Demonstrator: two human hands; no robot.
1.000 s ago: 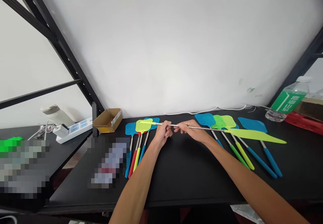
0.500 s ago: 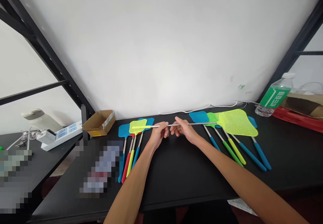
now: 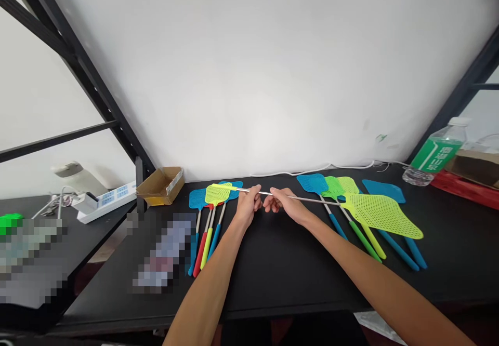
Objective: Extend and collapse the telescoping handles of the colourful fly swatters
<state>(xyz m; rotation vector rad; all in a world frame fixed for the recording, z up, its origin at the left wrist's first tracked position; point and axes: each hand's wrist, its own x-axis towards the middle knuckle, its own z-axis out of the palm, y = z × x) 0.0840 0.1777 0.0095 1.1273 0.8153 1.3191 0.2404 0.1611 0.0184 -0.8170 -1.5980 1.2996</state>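
Observation:
Both hands hold one yellow fly swatter [image 3: 380,215] level above the black table [image 3: 280,273]. My left hand [image 3: 248,207] is closed round its handle end, and my right hand [image 3: 286,205] pinches the thin metal rod just beside it. The swatter's yellow mesh head hangs out to the right, over a row of several blue, green and yellow swatters [image 3: 353,216] lying on the table. Another bunch of swatters [image 3: 208,221] with blue, red and yellow handles lies left of my left hand.
A small open cardboard box [image 3: 160,185] sits at the table's back left. A power strip [image 3: 105,200] and a white device [image 3: 76,177] are on the neighbouring table. A green-labelled water bottle [image 3: 436,155] and a red tray [image 3: 468,187] are at the far right. A white cable [image 3: 312,170] runs along the wall.
The held swatter's mesh head has turned and dropped: edge-on a second ago, lifted flat half a second ago, now lower over the right row. Both hands kept their grip.

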